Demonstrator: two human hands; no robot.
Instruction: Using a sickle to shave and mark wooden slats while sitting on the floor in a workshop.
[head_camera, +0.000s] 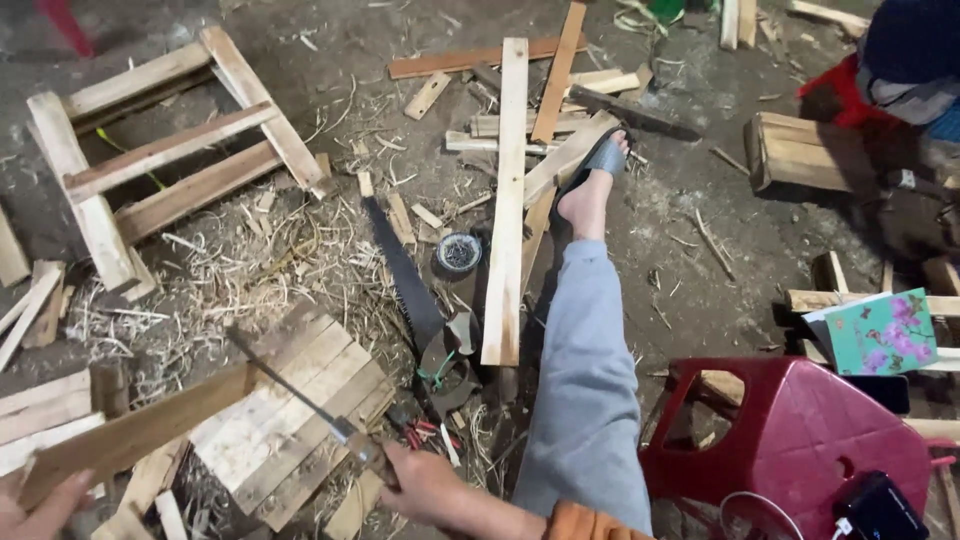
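A wooden frame (165, 150) of pale slats lies on the dirt floor at the upper left, well apart from the hands. A red plastic stool (800, 430) stands at the lower right, with a dark phone (880, 508) on its corner and a green flowered booklet (880, 333) on boards just behind it. The person's leg in grey trousers (585, 380) stretches up the middle, the sandalled foot (592, 185) resting on a heap of offcuts. Beside the leg lies a long pale plank (507, 200), and left of that a hand saw (410, 290) flat on the shavings, with a small round tin (459, 252) between them.

A slatted wooden panel (290, 415) lies near the bottom, under the work. The left hand (40, 505), at the lower left corner, is closed on the near end of a brown board (140, 430), fingers curled over its edge; the board slants up to the right above the panel. The right hand (425, 485) comes in from the bottom edge, wrist bent left, fist clamped on the handle of a long thin blade (290, 385) whose tip meets the board's far end.
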